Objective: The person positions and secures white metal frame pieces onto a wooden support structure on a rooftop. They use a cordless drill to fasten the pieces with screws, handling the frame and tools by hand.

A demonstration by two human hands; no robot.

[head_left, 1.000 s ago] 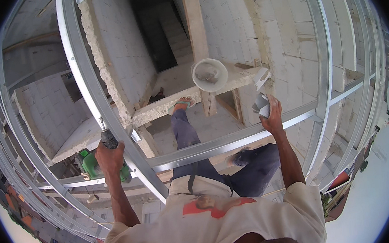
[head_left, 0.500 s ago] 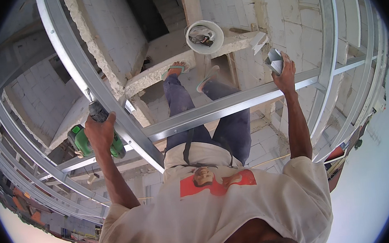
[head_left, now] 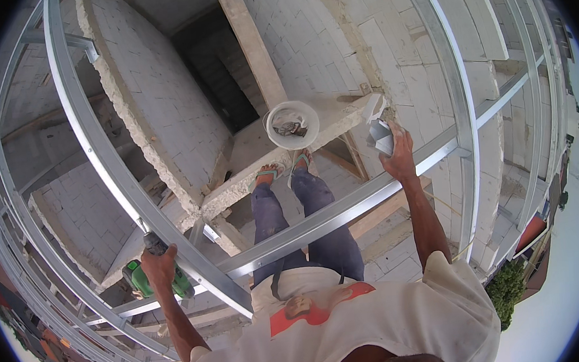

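My left hand (head_left: 159, 267) is wrapped round a green and black cordless drill (head_left: 153, 243). The drill's bit end points up beside a long silver metal stud (head_left: 116, 177), close to its left edge; whether they touch, I cannot tell. On the other side, my right hand (head_left: 400, 155) grips a short cut-off of folded metal channel (head_left: 380, 137). That hand is raised just beyond a horizontal metal rail (head_left: 334, 224), which crosses in front of my legs and meets the stud near my left hand.
My sandalled feet (head_left: 281, 167) rest at a rough concrete ledge (head_left: 235, 186). A white bucket (head_left: 307, 141) with small items inside stands on it. A dark stairwell (head_left: 217, 78) drops beyond. Upright metal studs (head_left: 455, 79) and block walls (head_left: 392, 57) flank me on the right.
The view has shifted, and my right foot has come forward to the ledge beside the left. Both hands keep hold of the drill and the channel piece.
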